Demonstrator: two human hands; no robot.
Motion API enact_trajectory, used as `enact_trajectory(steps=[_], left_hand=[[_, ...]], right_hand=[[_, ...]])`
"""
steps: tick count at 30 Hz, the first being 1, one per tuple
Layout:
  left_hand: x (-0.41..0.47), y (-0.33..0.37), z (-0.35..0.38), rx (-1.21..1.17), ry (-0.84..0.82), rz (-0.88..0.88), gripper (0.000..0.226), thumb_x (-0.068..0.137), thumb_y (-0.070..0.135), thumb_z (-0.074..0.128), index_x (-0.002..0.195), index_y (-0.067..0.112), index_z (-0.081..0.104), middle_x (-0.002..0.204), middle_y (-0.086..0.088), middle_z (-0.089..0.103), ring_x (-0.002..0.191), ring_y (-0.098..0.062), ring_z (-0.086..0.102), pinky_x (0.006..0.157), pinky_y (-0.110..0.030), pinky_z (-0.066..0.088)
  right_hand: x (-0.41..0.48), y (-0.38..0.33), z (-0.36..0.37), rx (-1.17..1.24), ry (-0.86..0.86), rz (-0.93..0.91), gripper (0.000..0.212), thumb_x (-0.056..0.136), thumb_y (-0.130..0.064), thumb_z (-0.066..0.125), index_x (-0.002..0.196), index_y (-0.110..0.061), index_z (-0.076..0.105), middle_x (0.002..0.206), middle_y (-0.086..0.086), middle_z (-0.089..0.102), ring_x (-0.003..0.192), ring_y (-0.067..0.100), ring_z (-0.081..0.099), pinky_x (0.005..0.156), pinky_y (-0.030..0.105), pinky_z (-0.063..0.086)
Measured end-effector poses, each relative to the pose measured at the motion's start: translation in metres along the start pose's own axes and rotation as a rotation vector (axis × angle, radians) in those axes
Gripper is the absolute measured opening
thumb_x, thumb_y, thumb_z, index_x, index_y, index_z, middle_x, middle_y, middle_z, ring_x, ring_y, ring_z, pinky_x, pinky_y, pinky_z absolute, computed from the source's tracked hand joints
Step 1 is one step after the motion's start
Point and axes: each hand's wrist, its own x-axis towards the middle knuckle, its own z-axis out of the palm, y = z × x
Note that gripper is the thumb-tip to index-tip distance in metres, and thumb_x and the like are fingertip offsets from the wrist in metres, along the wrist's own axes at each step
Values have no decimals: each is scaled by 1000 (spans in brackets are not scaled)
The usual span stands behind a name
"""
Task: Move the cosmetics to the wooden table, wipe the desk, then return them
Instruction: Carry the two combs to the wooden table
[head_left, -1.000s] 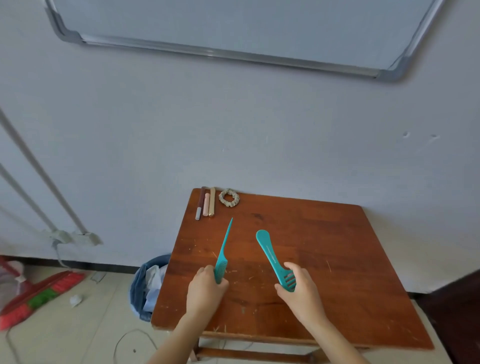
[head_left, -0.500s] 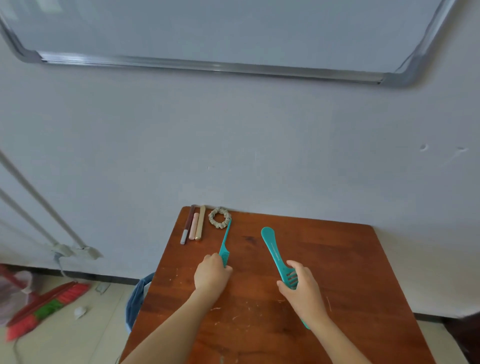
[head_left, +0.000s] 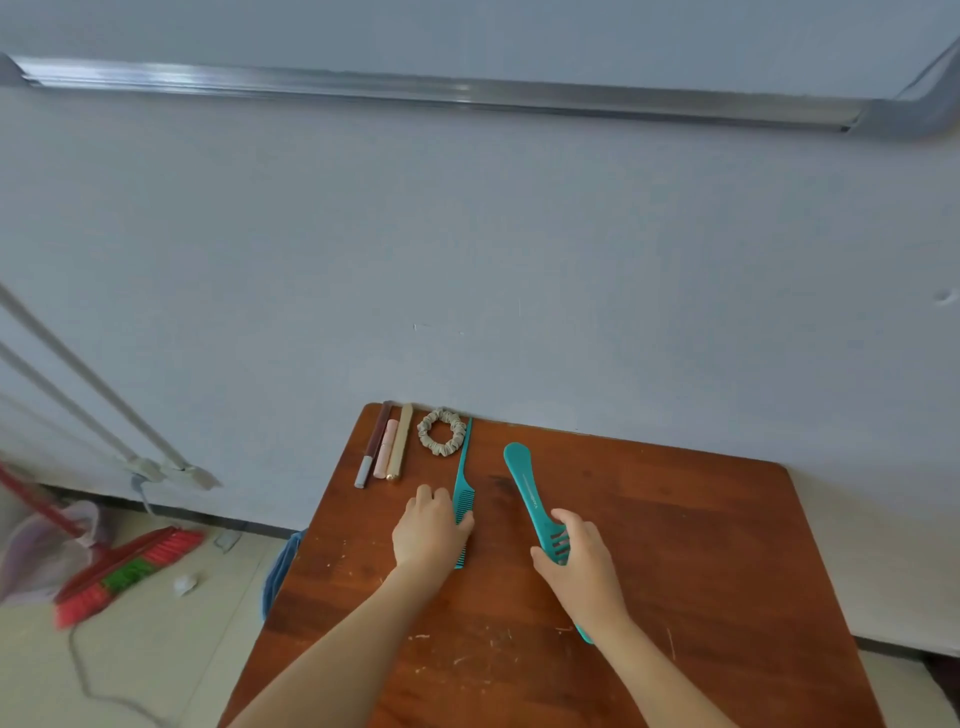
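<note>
Both combs have travelled toward the far-left corner. The tail comb (head_left: 462, 467) now lies beside the scrunchie (head_left: 442, 432), with the left hand (head_left: 431, 530) curling its fingers (head_left: 431, 496) over the teeth. The right hand (head_left: 576, 561) grips the wide comb (head_left: 524, 483) low over the table (head_left: 675, 519). This looks like the set-down step; next, release both.

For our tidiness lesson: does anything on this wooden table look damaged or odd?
The brown wooden table is marked: pale scratches near its front, and a dark stain between the teal tail comb and teal wide-tooth comb.
</note>
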Motion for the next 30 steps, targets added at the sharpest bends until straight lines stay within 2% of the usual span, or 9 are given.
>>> enact_trajectory(steps=[3,5,9,14,19,22,25,28,30], left_hand=[[-8,-28,0,6,93,55,43,90,50,40,121,22,49,118,4,52,103,-9,45,68,-18,45],[-15,-61,3,3,128,83,47,91,49,38,131,24,43,133,4,44,122,-13,38,92,-26,43],[-27,-125,0,104,70,82,55,93,49,32,142,27,24,152,4,20,142,-19,11,115,-40,15],[-28,-155,-6,116,62,216,56,93,47,35,143,24,26,154,2,17,142,-18,10,116,-38,13],[-30,-153,-14,132,174,317,52,61,39,81,106,16,69,115,-6,66,105,-27,63,81,-41,53],[-28,-156,-10,62,89,288,55,86,45,52,134,20,45,145,-3,38,135,-23,32,108,-41,32],[-24,-161,-1,42,69,254,54,94,46,27,143,25,23,154,4,14,142,-15,6,115,-37,13],[-25,-159,-6,47,41,266,53,93,44,33,141,21,30,152,0,22,141,-19,13,113,-38,19],[-27,-158,-12,50,80,306,51,84,41,56,128,16,52,140,-7,46,131,-27,39,102,-43,38]], right_hand=[[10,-10,6,-15,11,30,52,89,-33,57,134,-21,35,125,2,47,111,11,52,80,14,44],[17,-18,13,-34,-5,49,53,89,-33,56,135,-21,34,126,4,46,109,13,53,75,13,42],[29,-37,34,-61,-9,89,52,88,-29,57,134,-18,35,124,7,45,98,13,56,68,13,42],[42,-64,63,-61,63,180,49,88,-21,58,131,-13,38,118,11,43,85,16,55,65,20,46],[49,-79,81,-129,161,213,43,87,-20,59,127,-10,43,116,12,44,101,25,52,76,32,53],[48,-84,89,-218,181,228,37,89,-22,56,123,-12,45,117,12,44,106,25,48,77,32,52],[47,-88,92,-301,175,225,35,91,-24,52,124,-12,44,120,12,44,108,25,46,80,33,51],[43,-90,93,-372,172,213,38,92,-30,48,126,-14,42,120,10,45,109,23,45,83,31,47],[38,-91,93,-414,168,199,43,93,-33,47,131,-16,38,121,8,46,109,21,44,83,28,42]])
